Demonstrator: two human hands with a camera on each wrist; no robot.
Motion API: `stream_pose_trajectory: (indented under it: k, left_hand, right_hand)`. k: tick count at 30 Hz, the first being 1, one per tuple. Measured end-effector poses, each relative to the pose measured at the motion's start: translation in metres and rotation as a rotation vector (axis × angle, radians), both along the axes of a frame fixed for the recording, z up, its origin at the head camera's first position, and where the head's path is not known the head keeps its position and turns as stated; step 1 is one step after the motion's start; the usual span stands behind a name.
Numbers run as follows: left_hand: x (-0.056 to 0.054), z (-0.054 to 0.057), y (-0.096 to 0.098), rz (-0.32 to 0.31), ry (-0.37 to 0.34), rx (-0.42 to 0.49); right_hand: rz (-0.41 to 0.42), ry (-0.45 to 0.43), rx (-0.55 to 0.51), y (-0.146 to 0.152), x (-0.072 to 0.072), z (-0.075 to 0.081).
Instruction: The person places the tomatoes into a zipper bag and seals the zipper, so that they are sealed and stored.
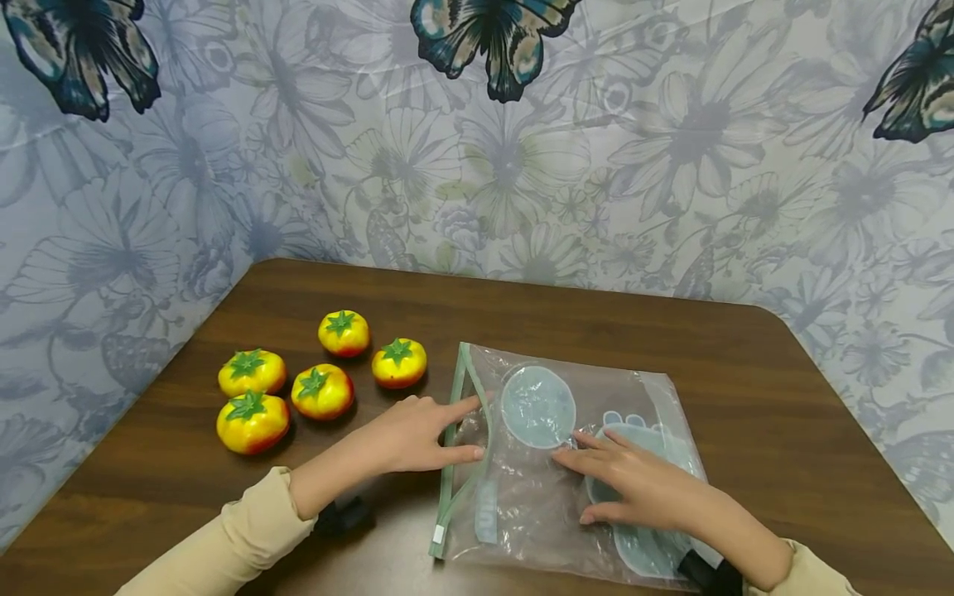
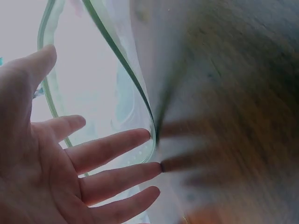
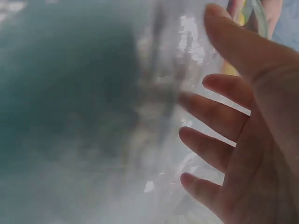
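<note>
A clear zip bag (image 1: 544, 530) with a green zip edge (image 1: 445, 488) lies on the table, its mouth gaping toward the left. Inside it are a pale blue round piece (image 1: 538, 407), a larger pale blue piece with rounded bumps (image 1: 648, 447) and a narrow pale strip (image 1: 487, 509). My left hand (image 1: 417, 437) is at the mouth, fingers and thumb spread and extended; in the left wrist view its fingertips (image 2: 145, 134) meet the green edge. The right hand (image 1: 641, 484) rests on top of the bag with fingers spread, over the bumpy piece, partly hiding it.
Several yellow-and-red persimmon-like fruits with green leafy tops (image 1: 323, 392) stand on the brown wooden table (image 1: 596, 319), left of the bag. Behind the table's far edge hangs a floral cloth (image 1: 522, 199) with butterflies.
</note>
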State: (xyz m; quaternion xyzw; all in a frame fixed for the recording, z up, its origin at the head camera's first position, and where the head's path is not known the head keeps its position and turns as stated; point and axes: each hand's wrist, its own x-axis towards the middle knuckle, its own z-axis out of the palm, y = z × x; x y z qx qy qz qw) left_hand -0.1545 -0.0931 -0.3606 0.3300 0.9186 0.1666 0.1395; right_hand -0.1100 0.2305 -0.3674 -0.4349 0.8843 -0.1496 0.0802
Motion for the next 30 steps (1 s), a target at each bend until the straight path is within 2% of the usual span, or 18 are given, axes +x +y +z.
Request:
stream_pose_trajectory:
  k: [3, 6, 10, 13, 16, 20, 24, 30]
  left_hand:
    - [0.002, 0.001, 0.002, 0.006, 0.019, -0.016]
    - [0.003, 0.002, 0.003, 0.003, 0.043, -0.036]
    - [0.005, 0.003, 0.003, 0.002, 0.044, -0.048]
    - [0.007, 0.004, 0.003, -0.008, 0.037, -0.038]
    - [0.009, 0.004, 0.003, -0.028, 0.029, -0.016]
    - [0.009, 0.002, 0.002, -0.050, 0.033, -0.004]
    - [0.009, 0.001, 0.002, -0.068, 0.068, -0.010]
    - [0.011, -0.001, 0.001, -0.094, 0.098, -0.038]
  right_hand:
    - [0.029, 0.068, -0.016, -0.007, -0.003, 0.011]
    - [0.029, 0.126, -0.089, -0.023, -0.007, 0.024]
    - [0.052, 0.166, -0.236, -0.056, -0.013, 0.037]
    - [0.076, 0.176, -0.273, -0.085, -0.016, 0.039]
    - [0.069, 0.162, -0.238, -0.110, -0.019, 0.036]
    - [0.014, 0.090, -0.147, -0.128, -0.021, 0.029]
    - [-0.029, 0.060, -0.088, -0.131, -0.020, 0.024]
    - [-0.042, 0.033, -0.118, -0.126, -0.020, 0.020]
